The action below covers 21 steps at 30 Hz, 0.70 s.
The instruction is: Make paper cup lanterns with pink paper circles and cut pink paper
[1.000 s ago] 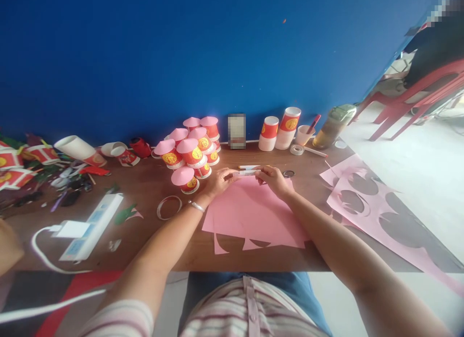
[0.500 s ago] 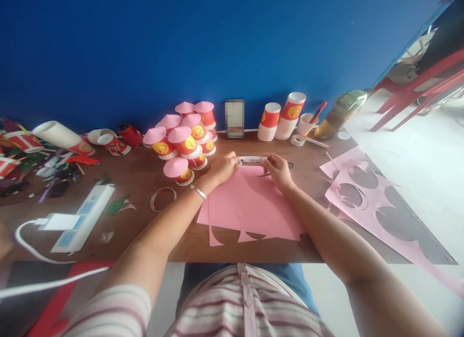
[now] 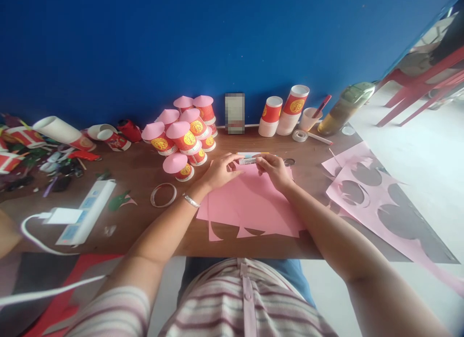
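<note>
My right hand (image 3: pixel 272 168) is closed on the right end of a small whitish printed tube (image 3: pixel 247 161), held level above the far edge of the pink paper. My left hand (image 3: pixel 224 170) is close to the tube's left end, its thumb and fingers apart. Just behind the tube lies a flat white, blue and yellow strip (image 3: pixel 250 154), partly hidden. Below both hands, the pink paper sheets (image 3: pixel 261 201) lie stacked, with curved cut-outs along their near edge. A dark ring (image 3: pixel 289 162) shows just beyond my right hand.
Red paper cups with pink cone tops (image 3: pixel 178 131) stand stacked at left. More cups (image 3: pixel 272 112), a tape roll (image 3: pixel 300 136) and a leaning bottle (image 3: pixel 344 107) line the back right. Cut pink scraps (image 3: pixel 369 197) lie right; a power strip (image 3: pixel 87 211) lies left.
My left hand has let go of the white item's left end, and its fingers have spread apart. My right hand keeps its hold on the tube, now above the strip's near side.
</note>
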Tool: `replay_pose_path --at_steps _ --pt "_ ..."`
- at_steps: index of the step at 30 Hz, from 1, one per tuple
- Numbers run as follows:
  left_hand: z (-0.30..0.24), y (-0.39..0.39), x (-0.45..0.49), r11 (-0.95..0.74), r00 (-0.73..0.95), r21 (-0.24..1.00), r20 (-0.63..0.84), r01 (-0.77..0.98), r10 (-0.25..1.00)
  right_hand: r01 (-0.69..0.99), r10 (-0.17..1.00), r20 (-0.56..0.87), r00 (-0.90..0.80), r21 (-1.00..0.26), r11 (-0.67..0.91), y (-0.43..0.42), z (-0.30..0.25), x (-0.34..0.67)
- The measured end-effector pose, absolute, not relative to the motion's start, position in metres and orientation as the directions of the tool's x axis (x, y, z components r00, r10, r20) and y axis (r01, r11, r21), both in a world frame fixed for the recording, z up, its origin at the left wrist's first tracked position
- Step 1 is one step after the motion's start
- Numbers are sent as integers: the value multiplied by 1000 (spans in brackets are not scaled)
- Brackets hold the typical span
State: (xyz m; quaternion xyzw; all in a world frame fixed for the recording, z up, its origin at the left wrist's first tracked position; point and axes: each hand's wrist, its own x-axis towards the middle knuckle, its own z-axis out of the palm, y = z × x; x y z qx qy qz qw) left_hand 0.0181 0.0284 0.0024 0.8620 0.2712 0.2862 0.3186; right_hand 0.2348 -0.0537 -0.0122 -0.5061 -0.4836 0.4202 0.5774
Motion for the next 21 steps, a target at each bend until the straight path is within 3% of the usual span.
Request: replay_pose_path --at_steps 4,10,12,16,21 --pt "6 14 17 -654 622 718 405 237 670 -9 978 152 146 -988 155 -57 -10 228" --pt "11 6 18 -449 597 889 312 92 739 136 947 265 182 -960 243 -68 2 226" --pt "13 3 18 -522 562 847 384 103 733 128 948 268 174 -960 248 -69 5 225" --pt "14 0 16 -761 558 620 569 190 604 -46 982 158 104 -985 163 -69 8 223" --pt "14 0 16 -852 599 469 620 233 506 -127 1000 28 -2 -992 27 -68 4 226"
